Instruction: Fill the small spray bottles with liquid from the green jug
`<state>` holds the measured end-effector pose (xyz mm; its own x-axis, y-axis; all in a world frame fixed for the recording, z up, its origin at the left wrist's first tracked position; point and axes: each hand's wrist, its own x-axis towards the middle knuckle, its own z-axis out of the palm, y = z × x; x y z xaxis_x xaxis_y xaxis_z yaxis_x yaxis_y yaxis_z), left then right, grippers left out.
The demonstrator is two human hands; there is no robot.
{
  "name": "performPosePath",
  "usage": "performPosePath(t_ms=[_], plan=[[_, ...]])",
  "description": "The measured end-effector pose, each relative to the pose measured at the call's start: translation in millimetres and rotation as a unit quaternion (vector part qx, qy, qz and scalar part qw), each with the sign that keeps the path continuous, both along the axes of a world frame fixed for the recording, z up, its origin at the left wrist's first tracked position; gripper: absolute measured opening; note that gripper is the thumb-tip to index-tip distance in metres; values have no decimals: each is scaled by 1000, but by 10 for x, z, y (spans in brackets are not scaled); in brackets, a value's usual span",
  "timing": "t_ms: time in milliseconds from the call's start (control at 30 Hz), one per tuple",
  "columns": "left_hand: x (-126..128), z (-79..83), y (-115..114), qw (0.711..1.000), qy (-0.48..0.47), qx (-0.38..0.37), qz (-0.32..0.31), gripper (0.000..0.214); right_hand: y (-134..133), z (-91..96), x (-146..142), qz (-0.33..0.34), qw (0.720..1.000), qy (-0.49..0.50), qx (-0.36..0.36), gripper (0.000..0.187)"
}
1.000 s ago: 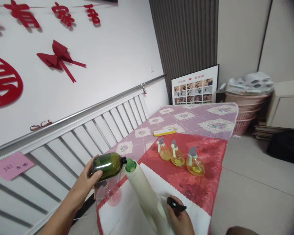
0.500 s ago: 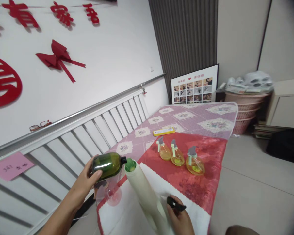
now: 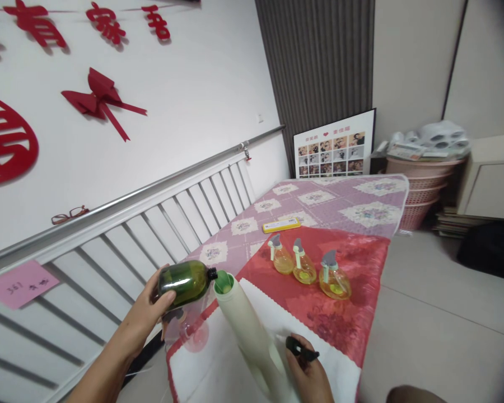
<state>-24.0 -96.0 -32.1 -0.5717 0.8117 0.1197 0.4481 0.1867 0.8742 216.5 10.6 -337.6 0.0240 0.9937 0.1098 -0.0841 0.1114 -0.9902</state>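
My left hand (image 3: pixel 162 302) is wrapped round a dark green bottle (image 3: pixel 185 284), tipped nearly on its side. Its black threaded neck meets the open mouth of a tall pale green container (image 3: pixel 247 330), whose inside looks brighter green. Whether liquid flows between them is hard to make out. Beside the container's lower part, my right hand (image 3: pixel 308 372) is closed on a black spray head (image 3: pixel 300 350). A clear pinkish spray bottle (image 3: pixel 196 334) is partly hidden below the green bottle.
Three clear spray bottles with yellow liquid (image 3: pixel 304 271) stand on the red cloth (image 3: pixel 340 319). A yellow-edged box (image 3: pixel 281 225) lies behind them on the patterned tablecloth (image 3: pixel 315 197). A white railing (image 3: pixel 180 204) runs along the left, and stacked pink baskets (image 3: pixel 422 193) stand at the right.
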Motion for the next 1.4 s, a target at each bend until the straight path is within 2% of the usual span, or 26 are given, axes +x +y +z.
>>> performPosePath(t_ms=[467,1400], plan=[[-78,-36,5,999,9,-32,2,83,-7,11,-1,8,1000,2,-9,38],[2,62,15,1000,11,-28,5,87,-10,33,-9,4,1000,6,-12,38]])
